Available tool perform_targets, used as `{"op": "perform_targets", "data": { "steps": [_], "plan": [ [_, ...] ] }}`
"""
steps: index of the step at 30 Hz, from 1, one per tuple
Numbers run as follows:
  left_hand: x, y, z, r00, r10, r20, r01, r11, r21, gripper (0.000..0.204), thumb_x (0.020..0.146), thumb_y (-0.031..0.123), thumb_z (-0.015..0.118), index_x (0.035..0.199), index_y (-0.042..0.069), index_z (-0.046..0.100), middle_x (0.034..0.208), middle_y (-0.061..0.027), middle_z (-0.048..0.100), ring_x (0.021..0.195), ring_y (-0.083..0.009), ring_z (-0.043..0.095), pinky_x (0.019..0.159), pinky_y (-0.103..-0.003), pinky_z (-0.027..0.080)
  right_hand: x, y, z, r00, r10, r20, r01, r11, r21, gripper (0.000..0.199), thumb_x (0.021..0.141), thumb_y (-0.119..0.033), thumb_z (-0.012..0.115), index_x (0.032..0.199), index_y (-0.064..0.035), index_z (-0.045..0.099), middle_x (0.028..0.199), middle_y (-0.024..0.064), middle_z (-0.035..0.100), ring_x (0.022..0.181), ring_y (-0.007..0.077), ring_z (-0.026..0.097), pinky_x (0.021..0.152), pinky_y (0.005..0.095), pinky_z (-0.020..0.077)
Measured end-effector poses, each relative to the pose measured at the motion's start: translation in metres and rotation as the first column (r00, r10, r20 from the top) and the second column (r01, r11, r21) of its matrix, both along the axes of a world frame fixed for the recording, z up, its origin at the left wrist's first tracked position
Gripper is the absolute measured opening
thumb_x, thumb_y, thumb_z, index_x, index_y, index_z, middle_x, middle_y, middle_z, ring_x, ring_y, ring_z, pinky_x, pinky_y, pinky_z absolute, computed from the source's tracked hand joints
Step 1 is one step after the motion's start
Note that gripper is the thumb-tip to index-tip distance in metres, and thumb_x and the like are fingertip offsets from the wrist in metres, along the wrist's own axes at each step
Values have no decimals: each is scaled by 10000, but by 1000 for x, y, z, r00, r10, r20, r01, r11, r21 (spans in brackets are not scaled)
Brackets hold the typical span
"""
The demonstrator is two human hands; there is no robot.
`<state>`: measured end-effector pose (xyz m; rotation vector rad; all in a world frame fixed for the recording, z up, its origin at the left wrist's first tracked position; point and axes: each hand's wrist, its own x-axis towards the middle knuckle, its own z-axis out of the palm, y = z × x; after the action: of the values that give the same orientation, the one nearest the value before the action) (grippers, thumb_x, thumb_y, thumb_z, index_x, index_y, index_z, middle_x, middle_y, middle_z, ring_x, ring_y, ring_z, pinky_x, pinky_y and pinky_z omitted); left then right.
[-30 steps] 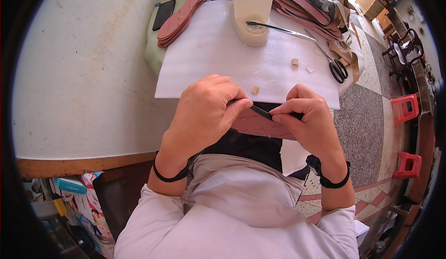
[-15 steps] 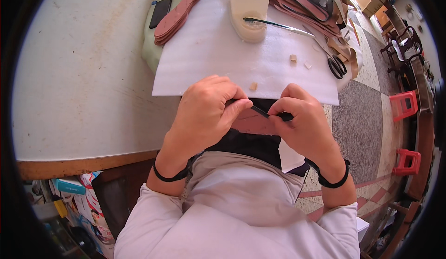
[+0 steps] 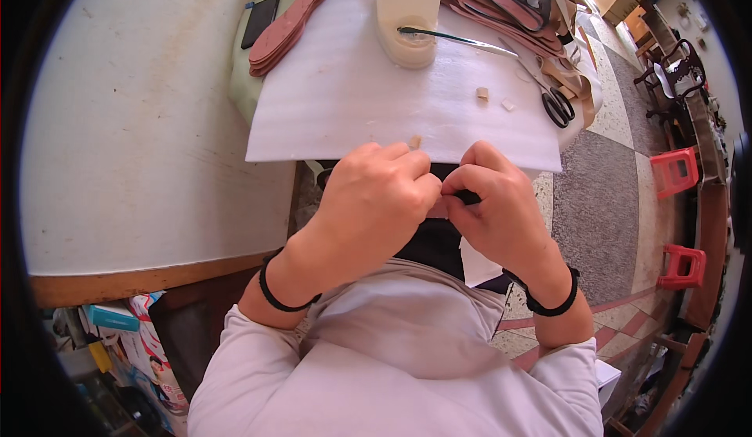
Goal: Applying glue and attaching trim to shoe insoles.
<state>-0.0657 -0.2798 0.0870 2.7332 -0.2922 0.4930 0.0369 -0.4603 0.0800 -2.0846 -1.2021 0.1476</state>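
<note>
Both hands work close together just off the near edge of the white foam sheet (image 3: 337, 108), above the dark cloth (image 3: 431, 241) on the lap. Right hand (image 3: 495, 194): thumb and forefinger pinched on a black piece (image 3: 468, 196). Left hand (image 3: 380, 194): fingers curled, tips hidden behind its own back; cannot tell what they grip. Fingertips of the two hands nearly meet; contact uncertain. A sliver of pink piece (image 3: 438, 211) shows between and below them; how it joins the black one is covered.

Around: tan scrap (image 3: 415, 142) on the sheet just beyond the left hand. Cream container (image 3: 406, 14) farther back, brush (image 3: 458, 40) laid with its head over the low opening and its handle out to the right, near the scissors (image 3: 558, 108). Pink insoles (image 3: 290, 30) stacked at left.

Risks (judgement):
- The black piece looks narrow and pliable; uneven pull between the hands could make it twist, pucker or sit off line.
- The pink piece has no visible backing from the foam sheet; loosened fingers might let it drop to the lap.
- The brush looks lightly supported; a sleeve or wrist catching its handle could tip it onto the foam.
- A forward drift of the left hand might drag the scrap along.
</note>
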Motion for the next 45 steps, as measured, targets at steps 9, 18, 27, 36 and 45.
{"op": "perform_targets", "data": {
  "steps": [9,18,27,36,45],
  "plan": [
    [-5,18,9,991,-122,-60,104,963,-250,77,804,93,814,822,56,749,763,-75,627,712,-282,629,622,-411,500,32,-20,32,860,60,-506,-127,987,-98,57,839,-1,747,877,20,710,863,79,622,706,135,609,631,304,493],
    [-11,30,11,988,-96,-120,59,958,-279,60,820,84,812,844,54,766,750,-76,632,668,-274,620,596,-395,485,31,-9,44,896,119,-428,-192,973,-131,117,828,-36,774,938,6,768,885,113,648,725,218,646,687,339,540],
    [-14,32,6,991,-69,-112,32,953,-303,32,831,64,796,849,51,774,743,-80,629,664,-275,618,595,-391,484,26,-17,24,961,97,-261,-114,992,-52,120,776,-5,804,894,-25,814,848,81,618,721,213,644,650,326,520],
    [-11,33,-2,991,-83,-102,41,934,-354,42,825,54,804,846,38,772,740,-88,633,674,-273,623,598,-389,485,25,-20,20,978,89,-187,-102,993,-65,107,740,-2,803,845,-22,809,829,97,624,711,246,647,648,354,523],
    [-13,31,3,992,-69,-108,38,962,-272,66,795,57,813,817,47,752,747,-74,635,694,-274,626,606,-400,490,18,-20,21,989,119,-92,-132,979,-158,56,755,-25,759,810,-28,761,884,102,623,747,304,658,682,395,536]
  ]
}}
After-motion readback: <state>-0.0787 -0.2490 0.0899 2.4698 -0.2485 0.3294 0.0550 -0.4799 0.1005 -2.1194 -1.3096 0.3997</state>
